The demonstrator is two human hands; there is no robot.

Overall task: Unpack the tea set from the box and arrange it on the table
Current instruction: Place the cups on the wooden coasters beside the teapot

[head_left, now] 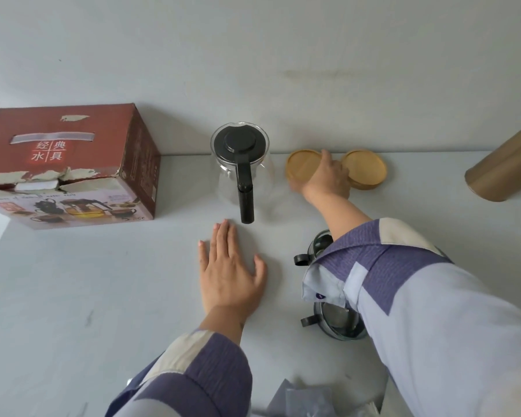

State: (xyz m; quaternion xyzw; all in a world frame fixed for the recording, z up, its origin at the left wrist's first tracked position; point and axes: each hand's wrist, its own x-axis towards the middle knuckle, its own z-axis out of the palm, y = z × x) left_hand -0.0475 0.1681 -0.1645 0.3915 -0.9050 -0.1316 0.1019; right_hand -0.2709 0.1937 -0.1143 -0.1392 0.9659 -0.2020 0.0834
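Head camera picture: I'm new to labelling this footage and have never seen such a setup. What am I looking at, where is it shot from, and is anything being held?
No machine here: a person's two bare hands, filmed by one wide-angle camera worn on the head, looking forward and down.

On the white table stand a red box, a glass teapot with a black lid, two round wooden coasters, a gold canister, and glass cups partly hidden under the right sleeve.

The left hand lies flat and open on the table. The right hand reaches over the left coaster; whether its grip has closed, I cannot tell.
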